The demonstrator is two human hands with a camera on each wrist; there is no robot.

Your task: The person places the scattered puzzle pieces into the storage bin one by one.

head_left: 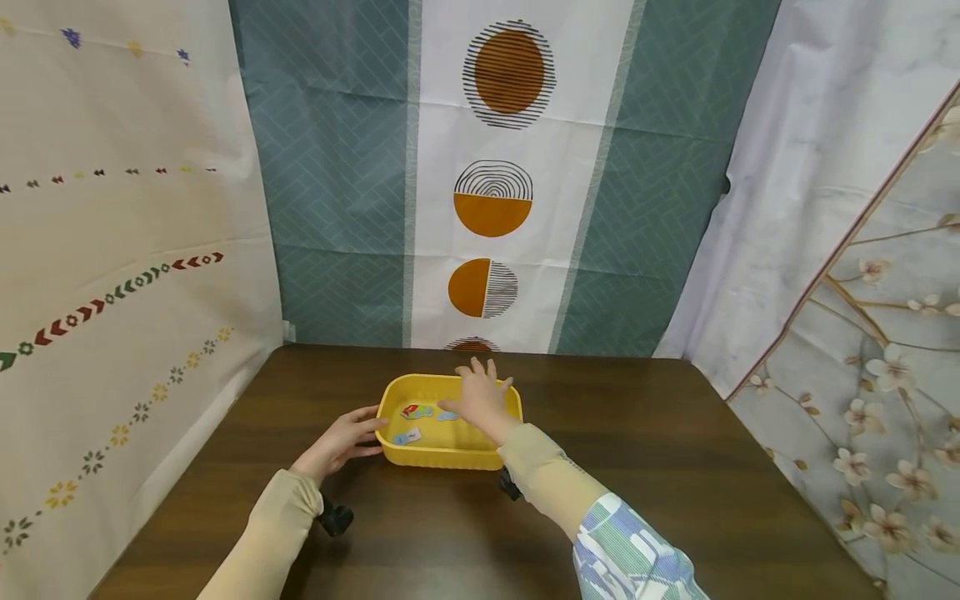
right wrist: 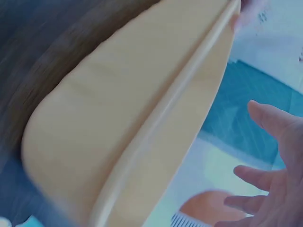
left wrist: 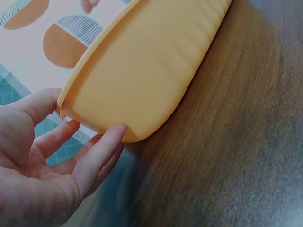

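Observation:
A yellow plastic basin (head_left: 450, 458) with a raised rim stands on the table. Inside it lie small flat pieces: a red-and-green one (head_left: 415, 412), a pale blue one (head_left: 447, 416) and a blue-and-white one (head_left: 408, 437). At the basin's left end my left hand (head_left: 348, 437) holds the wall, thumb at the rim and fingertips against the outside, as the left wrist view also shows. Over the basin's right half hovers my right hand (head_left: 482, 396), fingers spread and nothing held. It hides part of the basin's inside. In the right wrist view its fingers are apart from the rim.
The dark wooden table (head_left: 645, 467) extends around the basin on all sides. Behind it hangs a green-and-white patterned curtain (head_left: 337, 208). Patterned cloths also hang at the left (head_left: 135, 250) and right (head_left: 862, 375). Dark wrist cameras sit below both wrists.

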